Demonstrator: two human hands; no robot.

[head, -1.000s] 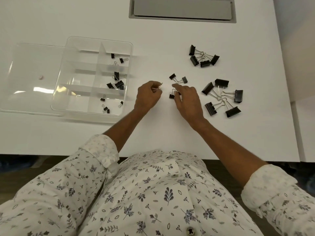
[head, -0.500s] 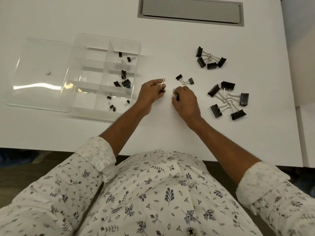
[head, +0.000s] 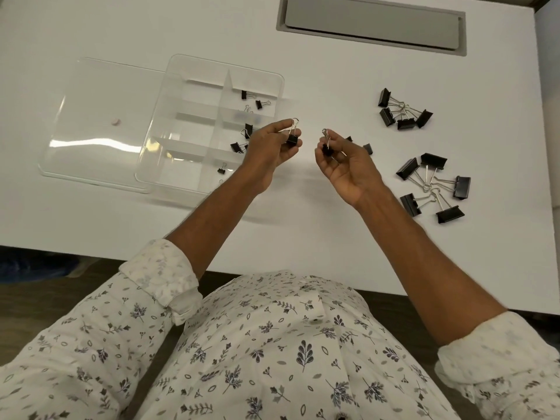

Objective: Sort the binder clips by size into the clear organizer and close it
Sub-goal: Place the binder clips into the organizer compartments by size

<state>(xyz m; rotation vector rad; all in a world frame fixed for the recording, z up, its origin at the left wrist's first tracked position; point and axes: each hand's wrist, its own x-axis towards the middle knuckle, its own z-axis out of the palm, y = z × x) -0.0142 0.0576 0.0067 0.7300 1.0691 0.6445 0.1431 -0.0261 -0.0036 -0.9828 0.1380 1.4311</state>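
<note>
My left hand (head: 272, 147) pinches a small black binder clip (head: 292, 137) just right of the clear organizer (head: 181, 86). My right hand (head: 345, 165) is raised palm-up and pinches another small black clip (head: 326, 148). Both hands are lifted above the white table. The organizer's right compartments hold several small clips (head: 257, 103). Two small clips (head: 367, 148) lie partly hidden behind my right hand. A group of medium clips (head: 403, 115) lies at the back right, and several large clips (head: 433, 186) lie nearer on the right.
The clear lid (head: 97, 122) lies flat to the left of the organizer, partly under it. A grey cable hatch (head: 372, 25) is set into the table's far side. The table's front edge (head: 91, 256) runs just ahead of my torso.
Both hands have lifted off the table, each with a small clip. My right hand has turned palm-up. The view has shifted, so everything sits a little further right.
</note>
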